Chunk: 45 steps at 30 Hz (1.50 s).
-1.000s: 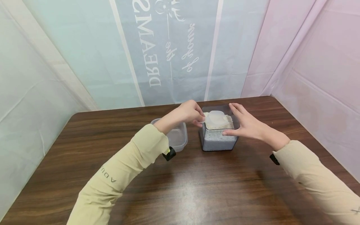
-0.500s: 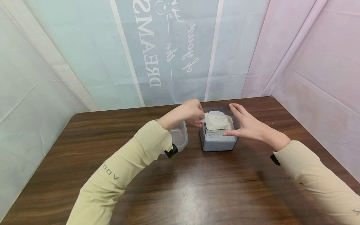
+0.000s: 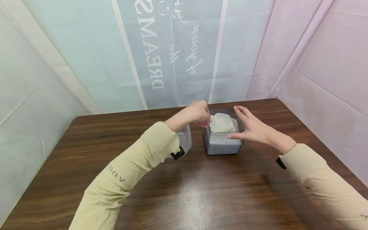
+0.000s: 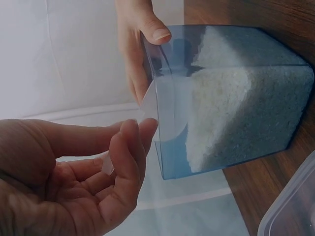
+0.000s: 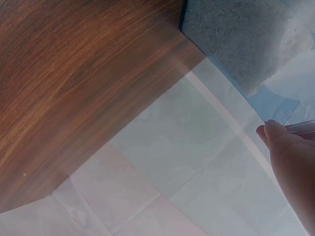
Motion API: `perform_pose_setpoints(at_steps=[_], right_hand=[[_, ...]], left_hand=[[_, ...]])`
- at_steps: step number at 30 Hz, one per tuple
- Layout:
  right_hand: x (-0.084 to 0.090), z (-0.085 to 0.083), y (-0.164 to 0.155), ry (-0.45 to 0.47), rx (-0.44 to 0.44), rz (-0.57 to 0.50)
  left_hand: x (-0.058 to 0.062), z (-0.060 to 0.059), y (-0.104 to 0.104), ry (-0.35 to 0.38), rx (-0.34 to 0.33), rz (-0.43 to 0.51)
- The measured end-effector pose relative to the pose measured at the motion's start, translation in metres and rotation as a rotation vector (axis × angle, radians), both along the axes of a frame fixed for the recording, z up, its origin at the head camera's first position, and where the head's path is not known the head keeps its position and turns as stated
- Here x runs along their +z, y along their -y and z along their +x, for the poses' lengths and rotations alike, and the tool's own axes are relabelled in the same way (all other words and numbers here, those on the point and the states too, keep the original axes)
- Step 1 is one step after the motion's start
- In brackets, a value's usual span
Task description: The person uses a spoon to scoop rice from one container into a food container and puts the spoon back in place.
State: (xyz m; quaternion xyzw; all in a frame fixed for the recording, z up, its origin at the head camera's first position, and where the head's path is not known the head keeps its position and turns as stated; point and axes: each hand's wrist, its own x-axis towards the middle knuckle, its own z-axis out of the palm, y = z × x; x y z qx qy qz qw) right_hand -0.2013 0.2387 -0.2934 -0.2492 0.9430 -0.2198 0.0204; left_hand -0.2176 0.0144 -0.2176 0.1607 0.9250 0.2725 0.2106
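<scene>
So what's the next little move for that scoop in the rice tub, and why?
Probably the left hand should dip the scoop deeper into the white grains, then lift it level. The scoop sits at the top of the blue tub, which the right hand steadies, and the clear container waits open just beside it.

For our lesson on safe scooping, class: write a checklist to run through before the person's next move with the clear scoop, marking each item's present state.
1. Left hand grips the clear plastic scoop: ok.
2. Right hand steadies the square blue-tinted container of white grains: ok.
3. Scoop over the grains: ok.
4. Clear lidless tub stands beside the container: ok.
5. Scoop filled: cannot tell.
6. Brown wooden table free of spilled grains: ok.
</scene>
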Motion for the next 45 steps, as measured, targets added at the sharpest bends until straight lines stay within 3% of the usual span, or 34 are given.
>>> perform_pose_setpoints(at_steps=[9,26,45], right_hand=[[-0.001,-0.001,0.000,-0.014,0.003,0.005],[-0.002,-0.001,-0.001,-0.038,0.009,-0.002],[-0.002,-0.001,-0.001,-0.058,0.019,-0.008]], left_hand=[[0.006,0.001,-0.001,-0.014,0.020,0.032],[0.023,0.004,0.004,-0.119,0.026,0.055],[0.036,0.014,0.009,-0.433,-0.044,-0.076]])
